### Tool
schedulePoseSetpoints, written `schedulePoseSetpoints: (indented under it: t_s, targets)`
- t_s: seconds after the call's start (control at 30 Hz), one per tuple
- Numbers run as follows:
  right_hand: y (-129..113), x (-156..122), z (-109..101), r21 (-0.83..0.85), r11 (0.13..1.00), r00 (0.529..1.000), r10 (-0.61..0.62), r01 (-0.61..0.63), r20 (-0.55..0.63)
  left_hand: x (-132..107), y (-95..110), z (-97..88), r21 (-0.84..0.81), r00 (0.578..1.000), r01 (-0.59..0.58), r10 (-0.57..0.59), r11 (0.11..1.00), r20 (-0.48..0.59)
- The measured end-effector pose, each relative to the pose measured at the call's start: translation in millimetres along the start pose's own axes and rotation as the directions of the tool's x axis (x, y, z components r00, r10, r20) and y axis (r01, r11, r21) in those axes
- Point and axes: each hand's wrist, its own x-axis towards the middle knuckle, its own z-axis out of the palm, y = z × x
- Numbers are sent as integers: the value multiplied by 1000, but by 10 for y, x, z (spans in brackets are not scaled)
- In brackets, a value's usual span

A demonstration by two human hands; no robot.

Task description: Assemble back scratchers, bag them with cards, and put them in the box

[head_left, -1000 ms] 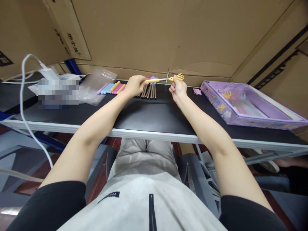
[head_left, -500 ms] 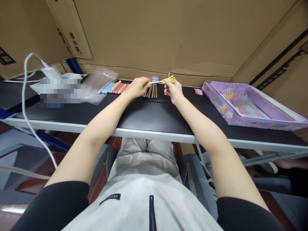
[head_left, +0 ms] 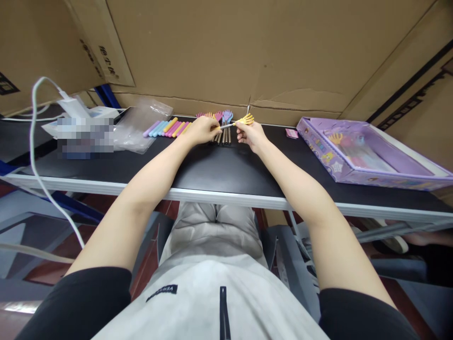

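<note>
Between my two hands, above the tabletop, is a yellow hand-shaped back scratcher (head_left: pixel 247 119) with a silvery rod. My right hand (head_left: pixel 253 135) pinches it just below the little spread-fingered head. My left hand (head_left: pixel 204 130) is closed on the yellow handle end at the rod's other side, partly hidden by its fingers. Behind and beneath lies a row of similar back scratchers (head_left: pixel 227 116) with pink, yellow and purple-blue heads at the back. Their dark metal rods (head_left: pixel 224 137) point toward me. Left of my left hand, coloured handle sticks (head_left: pixel 171 127) lie side by side.
A purple open box (head_left: pixel 339 177) with a few pieces inside stands on the right. Near it lies a small pink packet (head_left: pixel 292 133). Clear plastic bags (head_left: pixel 141 125) and a white cable (head_left: pixel 34 127) are at the left. A cardboard wall (head_left: pixel 226 52) rises behind the black table (head_left: pixel 226 172).
The yellow head and my right hand have shifted slightly left and down. The hands are a little closer together, and more of the row of heads behind my left hand shows.
</note>
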Motion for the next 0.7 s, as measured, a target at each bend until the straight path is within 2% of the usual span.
schedulePoseSetpoints:
  t_s: [0.2,0.37,0.57,0.7]
  targets:
    - [35,12,-29,-92,994,997,70,-66,34,36,-75,90,-20,1000,-2,2,1000,-1]
    - [66,47,-66,-90,987,990,139,-135,35,60,-149,174,-1,1000,18,-18,1000,-2]
    - [60,69,-100,-99,971,975,220,-215,39,72,-206,235,30,996,42,-44,999,74]
    - [55,70,-109,-91,966,969,245,-241,39,75,-237,265,13,994,64,-65,998,84]
